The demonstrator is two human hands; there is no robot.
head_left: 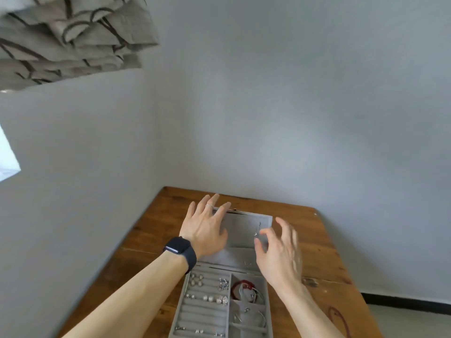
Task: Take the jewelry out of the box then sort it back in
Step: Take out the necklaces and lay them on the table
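wooden table [156,230], open grey jewelry box [185,311] on it

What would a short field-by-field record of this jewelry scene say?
Surface: wooden table
Box: grey jewelry box, lid open
Left hand: straight fingers resting on lid; smartwatch on wrist
Right hand: blurred, fingers spread near small silver piece hanging in lid; contact unclear
Tray: earrings in padded rows; red bracelet in right compartment

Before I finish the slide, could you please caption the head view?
Left hand touches the lid of the open jewelry box while the right hand hovers by a silver piece hanging there.
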